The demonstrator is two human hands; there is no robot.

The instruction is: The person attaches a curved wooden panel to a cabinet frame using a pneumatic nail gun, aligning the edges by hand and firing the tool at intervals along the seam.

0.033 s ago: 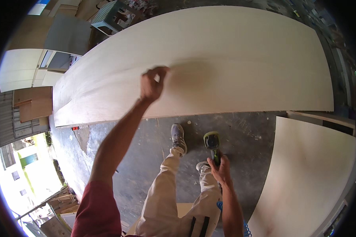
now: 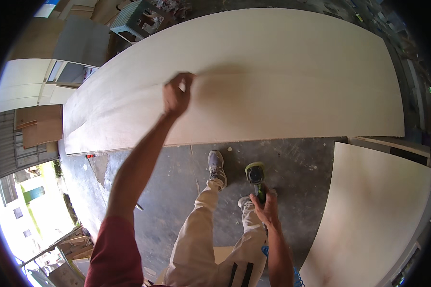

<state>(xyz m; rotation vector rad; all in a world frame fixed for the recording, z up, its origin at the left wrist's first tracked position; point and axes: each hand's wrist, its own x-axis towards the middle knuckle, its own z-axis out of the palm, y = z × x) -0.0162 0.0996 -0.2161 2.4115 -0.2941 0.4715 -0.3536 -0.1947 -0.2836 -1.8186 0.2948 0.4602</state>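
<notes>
Over the middle of a large pale board, my left hand is held with its fingers curled and the thumb and a fingertip brought together in a ring. Whatever it may pinch is too small to make out, and its shadow falls on the board to the right. Down at my right side, my right hand grips the handle of a black and green hand-held power tool. The tool hangs above the floor near my right shoe, apart from the board; its exact kind is unclear.
A second pale panel stands at the right, beside a frame. A coiled blue hose shows by my right forearm. Behind the board at the far left is a stool. Brown sheets lean at the left. My shoes are on the concrete floor.
My left hand has shifted slightly left and farther across the board, its shadow with it. My right hand and the tool have moved only a little.
</notes>
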